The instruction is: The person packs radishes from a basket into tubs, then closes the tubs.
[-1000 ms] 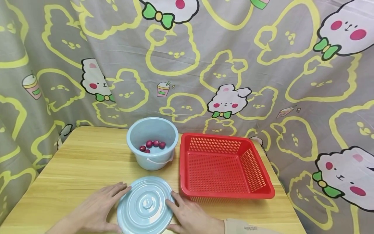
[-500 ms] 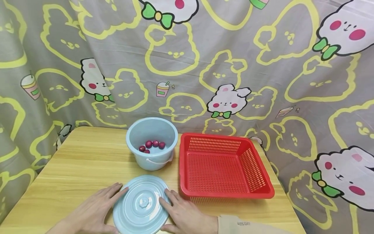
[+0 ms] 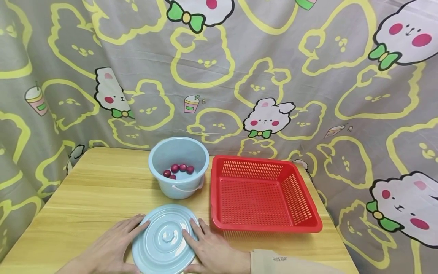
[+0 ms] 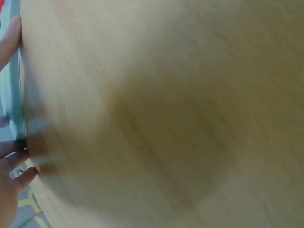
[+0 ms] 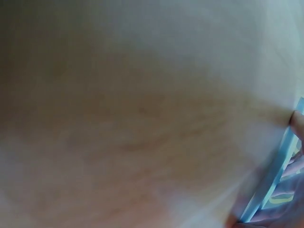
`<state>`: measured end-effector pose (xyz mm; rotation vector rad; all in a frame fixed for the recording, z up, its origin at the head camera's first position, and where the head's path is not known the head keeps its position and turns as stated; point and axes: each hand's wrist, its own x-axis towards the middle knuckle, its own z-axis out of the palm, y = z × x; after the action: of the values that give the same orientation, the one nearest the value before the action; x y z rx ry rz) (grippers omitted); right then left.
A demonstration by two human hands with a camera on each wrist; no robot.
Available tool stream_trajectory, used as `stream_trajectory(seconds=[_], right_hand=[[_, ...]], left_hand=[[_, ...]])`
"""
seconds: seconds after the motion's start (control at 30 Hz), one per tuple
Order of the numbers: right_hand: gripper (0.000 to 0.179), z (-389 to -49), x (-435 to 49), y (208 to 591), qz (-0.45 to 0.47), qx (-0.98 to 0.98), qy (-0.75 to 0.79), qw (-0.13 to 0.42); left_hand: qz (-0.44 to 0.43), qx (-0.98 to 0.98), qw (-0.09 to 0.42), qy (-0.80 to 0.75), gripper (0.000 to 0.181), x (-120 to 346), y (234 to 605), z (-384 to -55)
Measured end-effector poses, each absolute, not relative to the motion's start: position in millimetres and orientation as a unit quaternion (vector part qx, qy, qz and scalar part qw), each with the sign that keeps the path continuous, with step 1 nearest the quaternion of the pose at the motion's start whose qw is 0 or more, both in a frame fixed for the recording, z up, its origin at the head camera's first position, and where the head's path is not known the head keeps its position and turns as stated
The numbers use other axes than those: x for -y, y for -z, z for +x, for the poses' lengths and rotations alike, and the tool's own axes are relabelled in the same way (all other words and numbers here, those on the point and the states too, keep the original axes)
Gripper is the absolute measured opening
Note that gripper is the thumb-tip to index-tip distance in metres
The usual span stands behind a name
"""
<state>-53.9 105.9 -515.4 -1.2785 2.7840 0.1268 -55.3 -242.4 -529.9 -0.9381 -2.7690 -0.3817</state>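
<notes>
A round light-blue lid with a small knob lies flat near the front of the table. My left hand rests against its left side, fingers spread and fairly straight, the index fingertip on the rim. On the opposite side my right hand touches the lid, with its fingertips over the rim and its thumb at the near edge. Both wrist views catch only part of the lid's edge and some fingers. Beyond the lid stands a light-blue bucket with several dark-red round fruits at its bottom.
A red perforated plastic basket stands to the right of the bucket. The wooden table reaches back to a grey curtain with cartoon prints, which also hangs along both sides. The bucket's white handle hangs down in front.
The lid has slid a little to the left, and my right hand has moved left with it. My left hand has shifted only slightly. The bucket and basket stay in place.
</notes>
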Motion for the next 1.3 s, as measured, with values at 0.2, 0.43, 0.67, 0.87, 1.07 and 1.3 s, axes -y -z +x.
stream_trajectory(seconds=[0.2,0.43,0.67,0.87,1.07,1.3], right_hand=[[0.100,-56,-106,515,-0.432,-0.901,-0.038,0.019],[0.102,-60,-106,510,-0.416,-0.905,0.008,0.087],[0.103,-60,-106,509,-0.406,-0.908,0.053,0.088],[0.098,-57,-107,511,-0.407,-0.909,0.072,0.054],[0.093,-55,-107,510,-0.415,-0.907,0.075,0.018],[0.092,-54,-109,507,-0.422,-0.902,0.090,-0.008]], left_hand=[[-0.307,0.936,0.087,0.147,0.126,242,530,-56],[-0.290,0.939,0.080,0.169,0.121,244,529,-53],[-0.300,0.930,0.115,0.178,0.121,248,531,-53],[-0.312,0.919,0.145,0.191,0.124,253,529,-52],[-0.309,0.919,0.145,0.200,0.124,257,523,-50],[-0.347,0.899,0.176,0.202,0.126,260,514,-51]])
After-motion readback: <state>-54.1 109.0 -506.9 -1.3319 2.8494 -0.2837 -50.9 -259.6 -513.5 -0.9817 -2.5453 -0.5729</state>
